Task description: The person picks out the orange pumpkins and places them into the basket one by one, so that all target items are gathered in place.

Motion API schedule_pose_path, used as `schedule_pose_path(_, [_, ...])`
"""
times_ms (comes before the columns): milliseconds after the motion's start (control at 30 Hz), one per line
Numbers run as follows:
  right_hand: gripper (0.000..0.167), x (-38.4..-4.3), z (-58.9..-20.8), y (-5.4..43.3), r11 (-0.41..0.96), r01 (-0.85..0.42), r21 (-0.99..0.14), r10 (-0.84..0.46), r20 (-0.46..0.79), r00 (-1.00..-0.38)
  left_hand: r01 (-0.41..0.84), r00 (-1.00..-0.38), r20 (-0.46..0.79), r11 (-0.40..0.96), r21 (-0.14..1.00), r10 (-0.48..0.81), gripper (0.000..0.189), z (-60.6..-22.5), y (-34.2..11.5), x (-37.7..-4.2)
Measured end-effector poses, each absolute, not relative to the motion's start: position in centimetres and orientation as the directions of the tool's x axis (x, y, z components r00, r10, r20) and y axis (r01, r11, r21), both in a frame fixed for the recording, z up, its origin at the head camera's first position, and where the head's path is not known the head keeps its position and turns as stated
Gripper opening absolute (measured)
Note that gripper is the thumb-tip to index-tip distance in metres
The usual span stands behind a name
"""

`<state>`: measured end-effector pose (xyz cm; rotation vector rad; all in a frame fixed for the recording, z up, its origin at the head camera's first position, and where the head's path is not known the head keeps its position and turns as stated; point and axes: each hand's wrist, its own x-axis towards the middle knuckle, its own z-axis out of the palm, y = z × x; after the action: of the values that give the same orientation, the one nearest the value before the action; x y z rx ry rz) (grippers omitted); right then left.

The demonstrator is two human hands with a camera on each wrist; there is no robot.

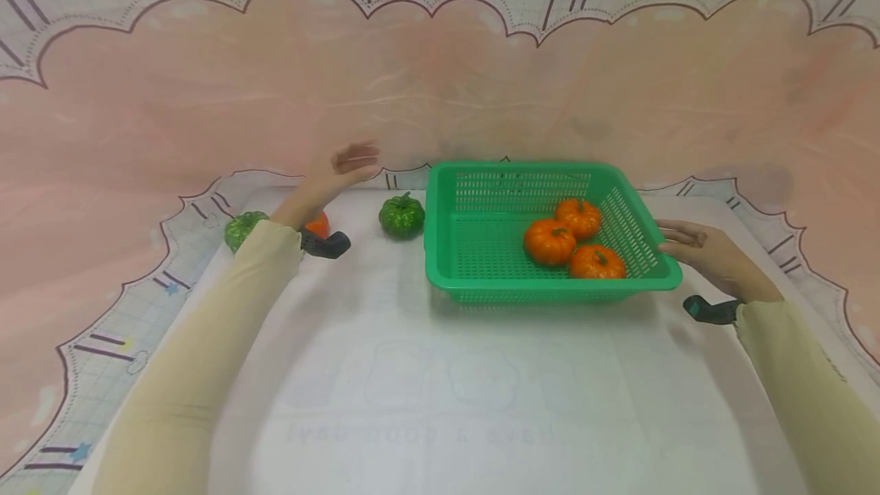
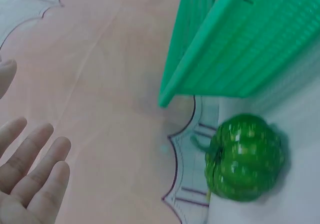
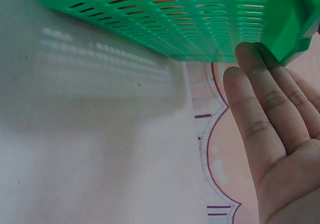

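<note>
A green plastic basket (image 1: 438,250) stands on the white table, with three small orange pumpkins (image 1: 550,242) in its right half. My right hand (image 1: 708,250) is at the basket's right side, its straight fingers (image 3: 265,91) right under the rim. To the left, my left hand (image 1: 354,163) is raised, fingers extended, with nothing in it. A shiny green pumpkin (image 2: 245,157) with a curved stem sits just left of the basket, nearest to that hand. Another green pumpkin (image 1: 242,230) and an orange one (image 1: 318,225) lie beside my left forearm, which partly hides them.
A pale pink cloth with scalloped outlines (image 1: 440,98) rises behind the table and hangs around its sides. Faint lettering (image 1: 419,432) shows on the white table cover (image 1: 426,373) in front of the basket. Dark wrist cameras (image 1: 326,244) are strapped on both wrists.
</note>
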<state>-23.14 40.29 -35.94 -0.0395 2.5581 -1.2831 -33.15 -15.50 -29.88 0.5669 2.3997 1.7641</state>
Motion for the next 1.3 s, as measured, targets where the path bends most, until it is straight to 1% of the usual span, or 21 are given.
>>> schedule_pose_path(100, [0.073, -23.1, -35.9, 40.2, 0.606, 0.099, -0.789, -0.148, -0.234, -0.961, 0.231, -0.934, 0.138, 0.261, 0.937, 0.331, 0.057, -29.9, -16.6, -32.8])
schedule_pose_path(333, [0.076, -23.2, -35.9, 39.9, 0.623, 0.118, -0.773, -0.117, -0.241, -0.963, 0.222, -0.96, 0.146, 0.333, 0.916, 0.24, 0.062, -30.3, -19.2, -31.9])
schedule_pose_path(567, [0.074, -23.1, -36.1, 40.0, 0.639, 0.096, -0.764, -0.112, -0.216, -0.97, 0.208, -0.97, 0.148, 0.35, 0.913, 0.191, 0.064, -31.2, -21.6, -31.3])
schedule_pose_path(700, [0.073, -23.1, -36.2, 40.2, 0.628, 0.088, -0.773, -0.117, -0.206, -0.971, 0.197, -0.979, 0.158, 0.394, 0.898, 0.13, 0.066, -32.0, -22.6, -30.9])
schedule_pose_path(933, [0.067, -23.1, -36.2, 40.4, 0.609, 0.049, -0.792, -0.148, -0.174, -0.974, 0.136, -0.99, 0.132, 0.444, 0.885, 0.039, 0.071, -33.3, -24.0, -30.7])
schedule_pose_path(1167, [0.069, -23.2, -36.1, 40.5, 0.6, 0.08, -0.796, -0.152, -0.212, -0.966, 0.047, -0.996, 0.078, 0.516, 0.856, -0.038, 0.069, -34.4, -24.5, -30.9])
schedule_pose_path(1300, [0.069, -23.2, -36.2, 40.6, 0.6, 0.084, -0.796, -0.147, -0.213, -0.966, 0.032, -0.996, 0.074, 0.54, 0.841, -0.058, 0.071, -35.1, -24.7, -30.9])
